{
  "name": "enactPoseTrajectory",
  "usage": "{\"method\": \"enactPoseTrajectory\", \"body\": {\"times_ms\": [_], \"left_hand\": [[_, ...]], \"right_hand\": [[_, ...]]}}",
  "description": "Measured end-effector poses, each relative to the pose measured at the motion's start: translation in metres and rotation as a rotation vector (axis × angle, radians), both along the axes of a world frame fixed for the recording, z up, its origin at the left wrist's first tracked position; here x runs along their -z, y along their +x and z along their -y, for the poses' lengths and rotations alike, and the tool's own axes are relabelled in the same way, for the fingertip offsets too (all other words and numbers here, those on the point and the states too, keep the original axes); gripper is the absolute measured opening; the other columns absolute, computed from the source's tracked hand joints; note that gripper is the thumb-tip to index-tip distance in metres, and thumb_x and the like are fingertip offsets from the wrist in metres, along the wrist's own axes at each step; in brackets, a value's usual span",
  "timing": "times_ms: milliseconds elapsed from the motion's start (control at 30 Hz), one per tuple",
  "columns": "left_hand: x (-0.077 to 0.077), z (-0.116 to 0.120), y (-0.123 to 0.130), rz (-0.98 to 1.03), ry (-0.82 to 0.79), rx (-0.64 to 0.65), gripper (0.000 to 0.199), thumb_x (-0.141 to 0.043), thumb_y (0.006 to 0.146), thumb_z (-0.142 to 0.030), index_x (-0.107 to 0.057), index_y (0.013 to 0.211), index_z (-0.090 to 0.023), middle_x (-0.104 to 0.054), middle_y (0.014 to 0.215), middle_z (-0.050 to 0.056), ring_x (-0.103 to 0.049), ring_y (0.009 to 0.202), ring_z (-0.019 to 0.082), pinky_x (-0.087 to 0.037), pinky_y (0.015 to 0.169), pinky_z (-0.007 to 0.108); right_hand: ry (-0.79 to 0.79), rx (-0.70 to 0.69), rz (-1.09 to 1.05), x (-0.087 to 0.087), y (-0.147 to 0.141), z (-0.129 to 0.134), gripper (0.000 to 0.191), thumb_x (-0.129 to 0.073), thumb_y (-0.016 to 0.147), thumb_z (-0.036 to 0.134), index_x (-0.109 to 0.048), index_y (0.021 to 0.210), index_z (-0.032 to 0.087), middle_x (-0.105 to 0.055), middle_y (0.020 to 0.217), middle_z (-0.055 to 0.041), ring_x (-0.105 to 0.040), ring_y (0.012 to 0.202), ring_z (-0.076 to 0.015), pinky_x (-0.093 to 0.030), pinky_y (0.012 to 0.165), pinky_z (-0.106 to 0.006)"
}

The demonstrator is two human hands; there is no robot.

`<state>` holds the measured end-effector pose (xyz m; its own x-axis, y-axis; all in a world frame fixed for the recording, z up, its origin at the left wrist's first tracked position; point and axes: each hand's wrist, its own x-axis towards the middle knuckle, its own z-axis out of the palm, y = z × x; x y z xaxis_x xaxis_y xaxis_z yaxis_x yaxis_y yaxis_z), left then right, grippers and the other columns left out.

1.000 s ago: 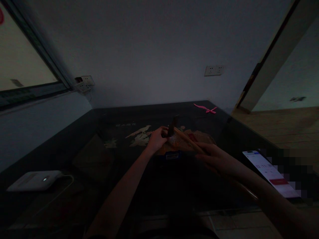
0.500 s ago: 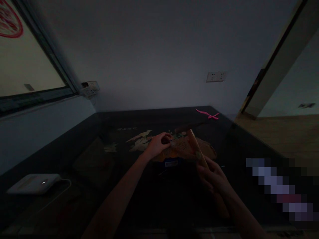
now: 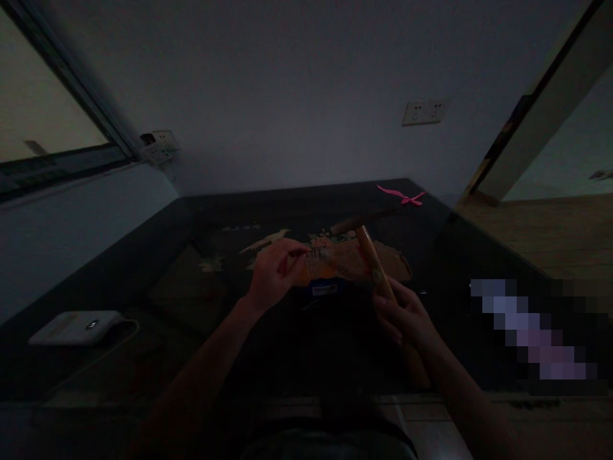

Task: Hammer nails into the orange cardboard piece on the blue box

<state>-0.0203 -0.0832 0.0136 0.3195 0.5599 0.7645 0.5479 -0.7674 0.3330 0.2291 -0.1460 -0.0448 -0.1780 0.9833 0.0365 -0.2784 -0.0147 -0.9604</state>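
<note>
My right hand (image 3: 401, 312) is closed around the wooden handle of a hammer (image 3: 373, 259). Its dark head lies across the top end of the handle, pointing left and right. On the table before me is a long, tan, dotted thing (image 3: 347, 255) with an orange left end and a blue label (image 3: 325, 289) at its front; its kind is too dim to tell. My left hand (image 3: 275, 271) is at that left end, fingers curled and pinched together. Whatever is between those fingertips cannot be made out.
The dark glossy table (image 3: 230, 364) carries a printed flower and bird pattern. A white device (image 3: 76, 327) with a cable lies at the left. A pink ribbon (image 3: 407, 199) lies at the far right corner. Wall sockets (image 3: 424, 112) are behind.
My left hand has moved left along the dotted thing, uncovering part of it. My right hand still holds the hammer. The view has tilted down.
</note>
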Motion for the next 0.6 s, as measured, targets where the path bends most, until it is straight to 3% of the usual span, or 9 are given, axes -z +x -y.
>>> {"method": "enactPoseTrajectory", "body": {"times_ms": [133, 267, 400, 600], "left_hand": [[0.037, 0.033, -0.004, -0.415, 0.047, 0.2, 0.014, -0.05, 0.088, -0.02, -0.061, 0.096, -0.019, -0.068, 0.09, 0.003, -0.063, 0.084, 0.013, -0.048, 0.075, 0.025], [0.07, 0.04, -0.007, -0.739, -0.16, 0.158, 0.014, -0.05, 0.089, -0.023, -0.06, 0.098, -0.019, -0.066, 0.096, 0.003, -0.062, 0.084, 0.014, -0.046, 0.071, 0.025], [0.076, 0.034, -0.01, -0.78, -0.301, 0.072, 0.015, -0.054, 0.087, -0.027, -0.058, 0.1, -0.02, -0.062, 0.101, 0.003, -0.06, 0.088, 0.015, -0.046, 0.072, 0.024], [0.074, 0.032, -0.007, -0.835, -0.355, 0.085, 0.008, -0.054, 0.086, -0.023, -0.059, 0.092, -0.018, -0.061, 0.096, 0.002, -0.059, 0.083, 0.014, -0.045, 0.068, 0.023]], "right_hand": [[-0.007, 0.001, 0.013, -0.002, -0.001, 0.002, 0.05, -0.068, 0.075, 0.035, -0.049, 0.118, 0.019, -0.043, 0.048, 0.0116, -0.029, 0.026, -0.0017, -0.024, 0.023, -0.013], [0.002, 0.015, 0.046, -0.002, -0.002, 0.003, 0.048, -0.066, 0.077, 0.035, -0.048, 0.118, 0.018, -0.041, 0.046, 0.0122, -0.029, 0.026, -0.0019, -0.025, 0.024, -0.012], [-0.005, -0.009, 0.057, -0.001, -0.002, 0.003, 0.051, -0.065, 0.077, 0.033, -0.047, 0.122, 0.017, -0.042, 0.047, 0.0119, -0.03, 0.027, -0.0017, -0.025, 0.025, -0.012], [-0.013, -0.01, 0.074, 0.0, -0.001, 0.001, 0.051, -0.064, 0.078, 0.033, -0.047, 0.123, 0.017, -0.042, 0.045, 0.0122, -0.03, 0.026, -0.0025, -0.026, 0.024, -0.013]]}}
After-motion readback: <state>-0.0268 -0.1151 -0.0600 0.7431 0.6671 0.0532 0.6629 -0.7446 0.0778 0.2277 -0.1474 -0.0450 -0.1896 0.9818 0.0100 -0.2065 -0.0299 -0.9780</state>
